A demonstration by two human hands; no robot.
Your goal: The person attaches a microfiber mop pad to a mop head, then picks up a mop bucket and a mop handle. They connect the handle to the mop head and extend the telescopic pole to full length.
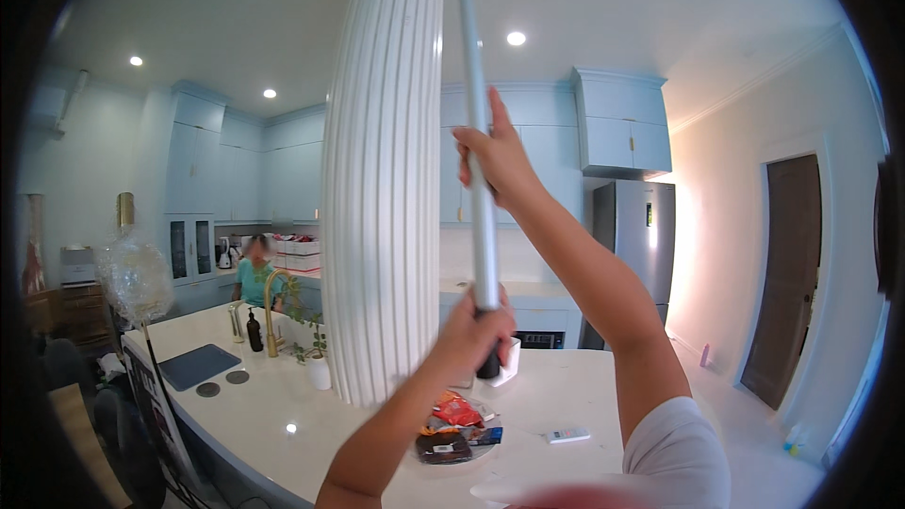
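Observation:
A long silver pole [484, 250] with a black end grip rises steeply in front of me, and its top runs out of view. My left hand [471, 328] is closed round the pole's lower end, just at the black grip. Higher up, my right hand [501, 158] holds the shaft with one finger stretched upward along it. Just left of the pole stands a white fluted column [382, 179], which rises from the countertop [368, 462]. What the pole's upper end carries or touches cannot be seen.
Snack packets [452, 415] lie on a plate below my hands, near a white remote [567, 435]. Left of the column are a potted plant [320, 373], a gold tap [273, 316] and a dark soap bottle [254, 330]. A person [255, 273] is beyond the counter. A fridge [643, 236] stands right.

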